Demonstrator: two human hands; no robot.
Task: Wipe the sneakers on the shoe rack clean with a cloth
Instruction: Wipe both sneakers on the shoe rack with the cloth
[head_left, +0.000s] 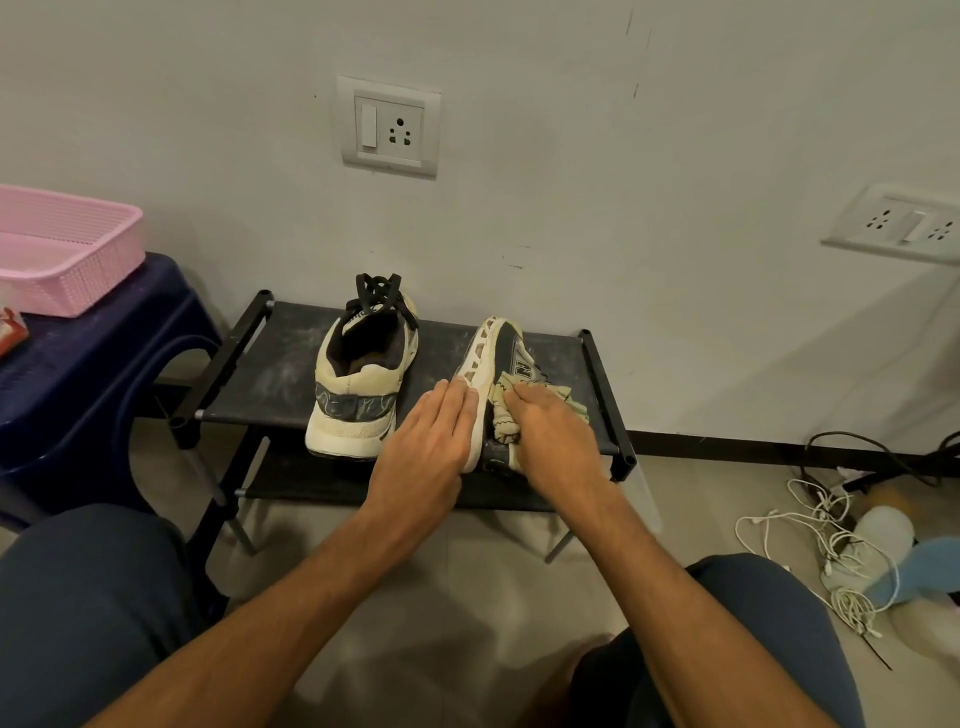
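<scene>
Two cream and dark grey sneakers sit on the top shelf of a black shoe rack (260, 374). The left sneaker (358, 379) stands upright with its heel toward me. The right sneaker (498, 364) is tipped on its side, sole facing left. My left hand (426, 441) lies with straight fingers against that sole. My right hand (545, 431) presses a pale yellowish cloth (506, 410) onto the shoe's dark side panel, fingers curled over the cloth.
A pink basket (62, 249) sits on a dark blue plastic stool (93, 374) at left. Tangled white cables (831, 545) and soft items lie on the floor at right. Wall sockets (388, 124) are above the rack. My knees frame the bottom.
</scene>
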